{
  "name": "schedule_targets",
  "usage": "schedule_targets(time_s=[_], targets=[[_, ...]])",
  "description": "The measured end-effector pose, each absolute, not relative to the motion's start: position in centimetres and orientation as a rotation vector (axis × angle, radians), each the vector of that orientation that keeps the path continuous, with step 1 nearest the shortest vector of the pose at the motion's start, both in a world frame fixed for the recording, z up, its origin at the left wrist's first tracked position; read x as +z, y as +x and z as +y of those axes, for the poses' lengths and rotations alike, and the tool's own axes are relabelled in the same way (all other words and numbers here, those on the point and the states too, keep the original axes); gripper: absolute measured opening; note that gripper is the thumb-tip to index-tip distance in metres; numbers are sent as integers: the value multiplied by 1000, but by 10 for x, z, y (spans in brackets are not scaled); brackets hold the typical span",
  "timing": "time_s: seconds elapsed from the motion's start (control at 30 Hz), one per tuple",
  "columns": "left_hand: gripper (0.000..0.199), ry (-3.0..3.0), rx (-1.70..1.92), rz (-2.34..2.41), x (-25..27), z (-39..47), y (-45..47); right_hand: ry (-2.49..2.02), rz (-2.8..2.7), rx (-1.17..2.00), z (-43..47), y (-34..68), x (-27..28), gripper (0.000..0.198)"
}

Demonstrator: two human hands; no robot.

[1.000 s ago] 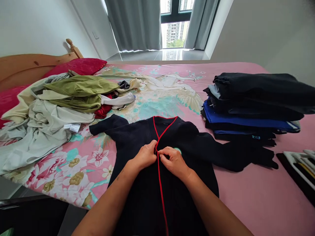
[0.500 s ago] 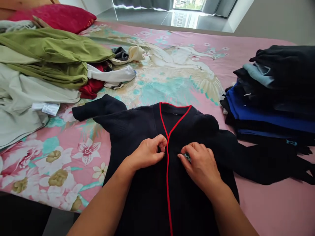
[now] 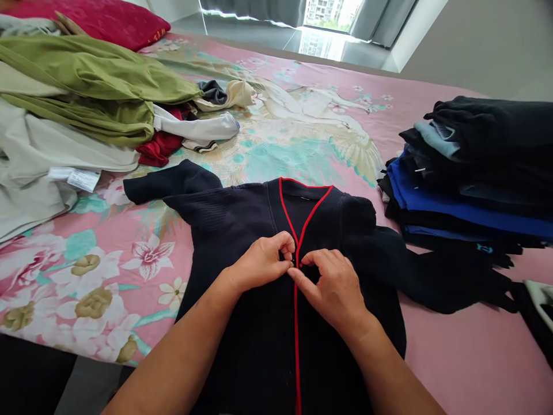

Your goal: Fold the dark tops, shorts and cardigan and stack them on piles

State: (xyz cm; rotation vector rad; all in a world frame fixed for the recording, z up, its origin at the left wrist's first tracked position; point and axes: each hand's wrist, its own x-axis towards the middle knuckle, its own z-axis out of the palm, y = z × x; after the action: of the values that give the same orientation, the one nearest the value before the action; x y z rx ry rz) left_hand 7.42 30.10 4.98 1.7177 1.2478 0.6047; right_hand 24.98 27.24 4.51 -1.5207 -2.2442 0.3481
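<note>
Apparently mid-fastening: a dark cardigan (image 3: 233, 225) laid flat, with both hands at its front edge

The cardigan lies front up on the bed (image 3: 453, 357), its neck away from the person and its lower part running out of the bottom of the view. Spreading it out looks done: the collar forms a neat V, and one sleeve (image 3: 453, 279) reaches out over the pink sheet, while the other sleeve (image 3: 173, 183) lies bent beside the shoulder.

Just below the V, the left hand (image 3: 268, 262) seems to pinch the front edge beside the red trim (image 3: 297, 346) between thumb and fingers. The right hand (image 3: 332, 282) is half curled, its thumb meeting the left fingertips; whether it grips the cloth I cannot tell.

Below the hands the trim runs down in one line, but the pictures do not show whether anything there is fastened. No fold crosses the body.

To one side lies a loose heap of clothes (image 3: 103, 92), unfolded; to the other, a folded stack (image 3: 479, 196) stands near the outstretched sleeve.
</note>
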Motion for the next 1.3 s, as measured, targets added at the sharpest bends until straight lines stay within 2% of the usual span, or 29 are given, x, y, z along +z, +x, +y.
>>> schedule_targets(time_s=[0.07, 0.2, 0.33, 0.57, 0.83, 1.3], targets=[[15, 1698, 605, 1248, 50, 302, 74, -1543, -2266, 308, 273, 250, 45, 23], [11, 1641, 625, 1248, 53, 301, 75, -1480, -2183, 281, 273, 249, 44, 5], [12, 1605, 638, 1186, 55, 298, 75, -1338, -2045, 329, 270, 246, 43, 7], [12, 1612, 685, 1137, 50, 299, 75, -1250, -2041, 625, 274, 254, 43, 14], [20, 1678, 706, 1078, 44, 300, 75, -1283, -2039, 620, 276, 259, 41, 6], [18, 1684, 671, 1037, 48, 301, 74, -1405, -2110, 520, 278, 252, 40, 4]])
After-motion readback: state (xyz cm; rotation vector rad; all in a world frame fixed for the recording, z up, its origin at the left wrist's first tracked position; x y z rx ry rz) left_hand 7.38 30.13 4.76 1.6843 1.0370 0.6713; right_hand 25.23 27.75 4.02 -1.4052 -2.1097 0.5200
